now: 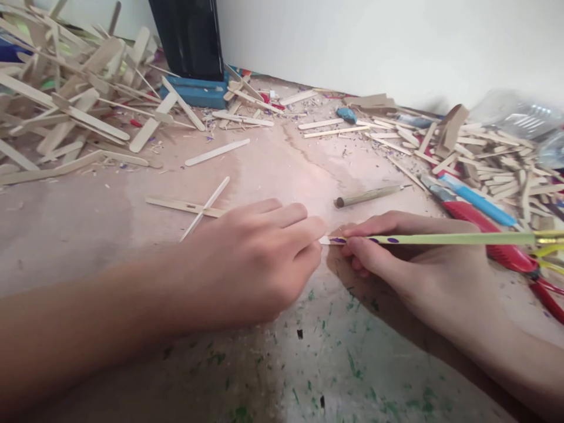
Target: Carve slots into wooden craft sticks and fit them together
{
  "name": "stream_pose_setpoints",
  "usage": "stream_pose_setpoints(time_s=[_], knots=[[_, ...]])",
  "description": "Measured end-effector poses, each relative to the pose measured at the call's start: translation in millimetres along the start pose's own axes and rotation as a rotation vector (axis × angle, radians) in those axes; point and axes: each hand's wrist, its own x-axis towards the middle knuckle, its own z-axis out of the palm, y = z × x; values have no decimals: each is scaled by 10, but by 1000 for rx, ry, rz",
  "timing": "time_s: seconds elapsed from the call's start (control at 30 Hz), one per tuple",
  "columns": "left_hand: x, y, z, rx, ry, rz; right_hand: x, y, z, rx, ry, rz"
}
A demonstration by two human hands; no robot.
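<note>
My left hand (268, 255) is closed and rests low over the table, its fingertips hidden behind the knuckles. What it pinches, if anything, I cannot make out. A slim light green pencil (458, 238) with purple spots and a gold band at its far end lies in my right hand (396, 247), thumb and fingers closed round it. Its pale tip meets the left fingers. Just left of my left hand, a narrow white stick (207, 205) crosses a flat wooden stick (176, 204). Beyond my right hand lies a wooden-handled pointed tool (370, 195).
Craft sticks (83, 100) pile up at the back left, by a black upright object (189, 38) on a blue base (196, 93). Cut wood pieces (502, 176) heap at the right, near a blue-and-red cutter (478, 200) and red-handled tool (513, 249). One stick (217, 152) lies mid-table.
</note>
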Motion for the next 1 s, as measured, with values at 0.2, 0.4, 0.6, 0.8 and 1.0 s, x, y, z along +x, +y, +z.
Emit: stream_pose_setpoints(time_s=[0.2,0.4,0.6,0.8,1.0], knots=[[19,-1,-20,-3,2,-3,-2,-11,7,25,-20,-7],[27,-2,-29,5,-8,9,1,6,4,23,-2,15],[40,2,-55,-2,15,-1,2,3,6,14,-10,7],[45,18,-20,5,7,4,-32,95,43,126,45,14],[39,1,-25,-13,10,12,-34,102,38,84,54,-1]])
